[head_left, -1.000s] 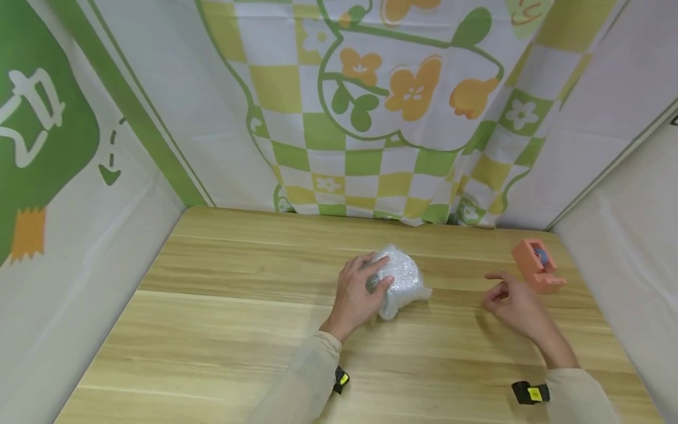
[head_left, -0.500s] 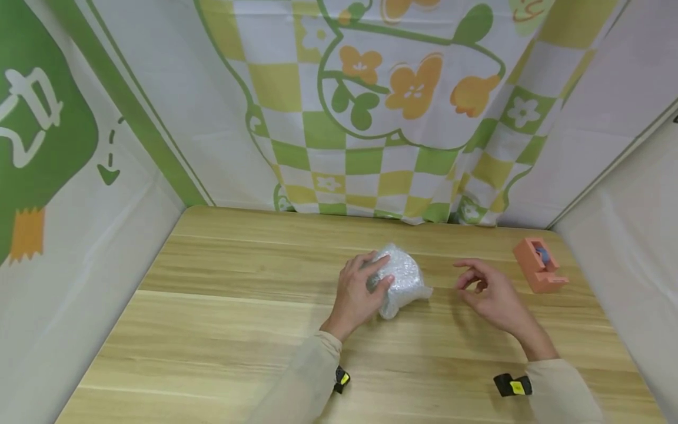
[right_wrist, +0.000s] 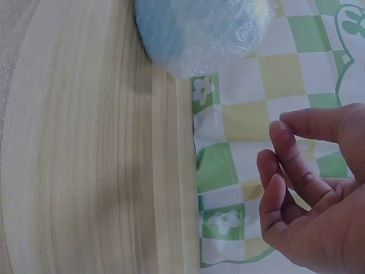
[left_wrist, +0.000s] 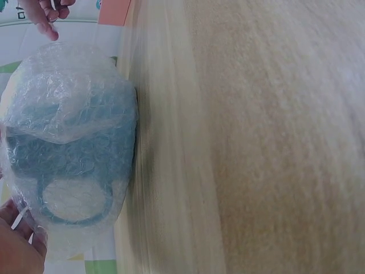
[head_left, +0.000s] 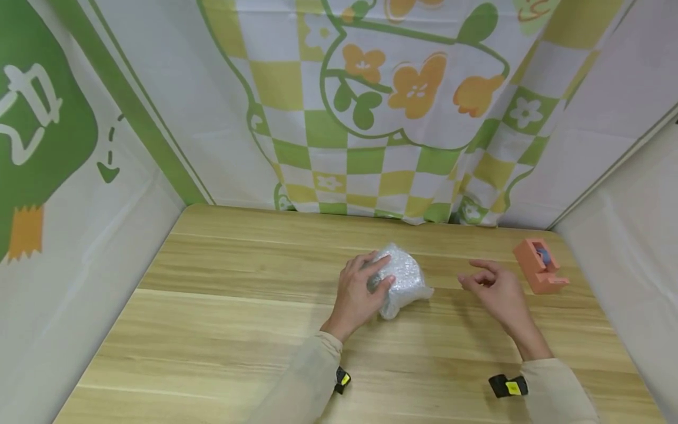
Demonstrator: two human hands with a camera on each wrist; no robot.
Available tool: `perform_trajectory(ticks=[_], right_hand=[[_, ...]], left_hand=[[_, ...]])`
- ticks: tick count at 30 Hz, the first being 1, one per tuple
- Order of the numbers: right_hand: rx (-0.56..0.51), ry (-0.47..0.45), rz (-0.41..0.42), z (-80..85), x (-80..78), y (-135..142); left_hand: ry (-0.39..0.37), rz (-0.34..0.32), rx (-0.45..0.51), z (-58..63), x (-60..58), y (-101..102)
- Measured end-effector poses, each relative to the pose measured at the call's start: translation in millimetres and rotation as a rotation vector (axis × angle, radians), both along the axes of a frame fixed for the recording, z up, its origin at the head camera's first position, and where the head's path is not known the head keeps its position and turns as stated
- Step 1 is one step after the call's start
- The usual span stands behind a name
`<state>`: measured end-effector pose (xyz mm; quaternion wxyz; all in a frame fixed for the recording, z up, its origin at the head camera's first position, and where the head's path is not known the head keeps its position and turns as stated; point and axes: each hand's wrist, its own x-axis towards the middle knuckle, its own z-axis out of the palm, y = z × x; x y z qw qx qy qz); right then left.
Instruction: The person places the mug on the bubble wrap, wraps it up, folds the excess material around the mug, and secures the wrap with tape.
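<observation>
A blue mug wrapped in bubble wrap lies on the table; its looped handle shows through the wrap in the left wrist view. My left hand grips the bundle from its left side, thumb and fingers spread round it. To the right, apart from the bundle, my right hand hovers over the table with bent fingers and thumb close together. A pale glint shows near its fingertips in the left wrist view, too small to identify. An orange tape dispenser with a blue core stands beyond the right hand.
The wooden table runs back to a checked green and yellow curtain. Pale fabric walls enclose it at the sides. Black wrist cameras hang by both sleeves.
My right hand has moved left, away from the tape dispenser and towards the wrapped mug, then shifted slightly back. My left hand and the bundle stay in place.
</observation>
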<state>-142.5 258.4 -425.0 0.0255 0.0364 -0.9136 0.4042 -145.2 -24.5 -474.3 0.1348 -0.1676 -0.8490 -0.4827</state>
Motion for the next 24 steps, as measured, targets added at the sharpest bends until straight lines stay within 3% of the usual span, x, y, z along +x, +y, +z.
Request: perform_trajectory(ticks=[6,24], right_hand=[[-0.05,-0.008,-0.011,-0.3,0.6,-3.5],[-0.056,-0.011,-0.005,1.9,-1.2,-11.0]], left_hand=[[0.0,-0.002,0.002,-0.4,-0.1,-0.1],[0.007,-0.001,0.007,0.6,1.2,-0.1]])
